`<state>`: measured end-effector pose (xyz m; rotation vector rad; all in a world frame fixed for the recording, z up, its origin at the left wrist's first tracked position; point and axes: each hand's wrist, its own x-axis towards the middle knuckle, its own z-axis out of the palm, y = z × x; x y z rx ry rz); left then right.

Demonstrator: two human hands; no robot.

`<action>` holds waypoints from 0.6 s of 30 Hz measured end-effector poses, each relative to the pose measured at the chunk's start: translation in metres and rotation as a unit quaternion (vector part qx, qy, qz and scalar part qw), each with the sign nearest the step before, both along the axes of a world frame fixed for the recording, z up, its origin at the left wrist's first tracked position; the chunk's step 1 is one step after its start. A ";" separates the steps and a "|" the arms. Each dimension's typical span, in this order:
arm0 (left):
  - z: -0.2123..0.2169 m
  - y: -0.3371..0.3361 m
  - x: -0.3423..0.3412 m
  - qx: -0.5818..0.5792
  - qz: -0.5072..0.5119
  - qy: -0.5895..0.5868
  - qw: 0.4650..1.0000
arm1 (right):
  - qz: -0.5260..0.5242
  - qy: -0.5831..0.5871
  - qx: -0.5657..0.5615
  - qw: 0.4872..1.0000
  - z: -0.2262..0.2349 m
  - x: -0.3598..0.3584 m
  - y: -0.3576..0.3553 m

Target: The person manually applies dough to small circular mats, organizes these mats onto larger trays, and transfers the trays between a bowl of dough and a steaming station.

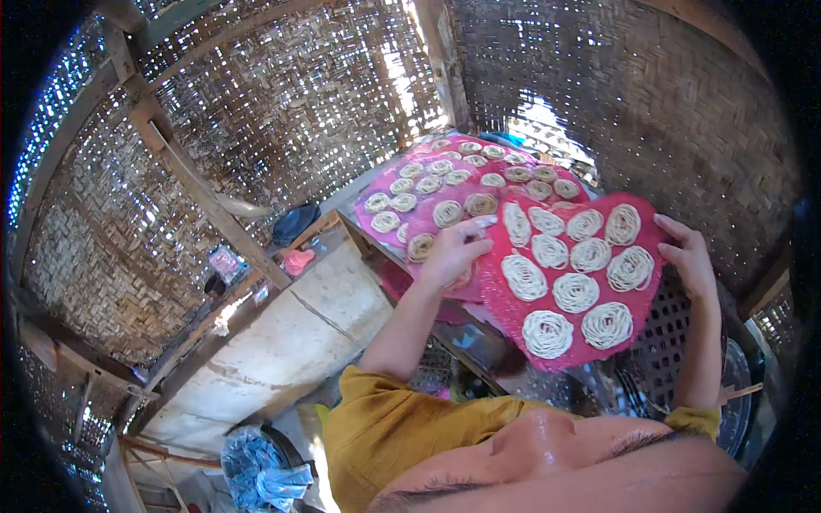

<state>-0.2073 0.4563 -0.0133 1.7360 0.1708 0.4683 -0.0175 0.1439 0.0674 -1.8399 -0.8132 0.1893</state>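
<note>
Between my hands is a red-pink, heart-shaped mesh tray [505, 312], tilted toward me. Several round coils of cream, noodle-like strands [575, 292] lie on it. My left hand [462, 252] grips its left edge, thumb and fingers closed. On the right edge, my right hand [688, 256] holds on with bent fingers. Behind and to the left, more pink trays [426, 205] overlap on a table, bearing similar coils [447, 213]. The held tray hides part of them.
Below the held tray are a dark perforated crate [667, 333] and a fork [633, 393]. Woven walls [616, 103] close in the far side. A pale block ledge [256, 368] runs along the left, near a wooden post [205, 192]. Blue plastic bags [265, 470] sit at lower left.
</note>
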 end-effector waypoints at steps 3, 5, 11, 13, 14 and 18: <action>0.004 0.055 -0.024 -0.026 0.107 -0.054 0.992 | 0.056 -0.002 0.019 0.998 -0.010 0.011 0.079; 0.014 0.092 -0.038 0.038 0.145 0.004 0.989 | 0.059 -0.016 0.055 0.997 -0.025 0.021 0.130; -0.039 0.210 -0.039 0.010 0.274 0.024 0.961 | 0.069 0.020 0.020 0.997 -0.065 0.049 0.268; -0.058 0.234 -0.031 0.029 0.304 -0.005 0.952 | 0.082 0.000 0.022 0.996 -0.090 0.070 0.306; -0.062 0.242 -0.028 0.044 0.332 -0.034 0.942 | 0.082 -0.016 0.012 0.996 -0.095 0.074 0.319; -0.091 0.266 -0.024 0.061 0.344 0.056 0.935 | 0.078 -0.140 -0.086 0.983 -0.119 0.090 0.346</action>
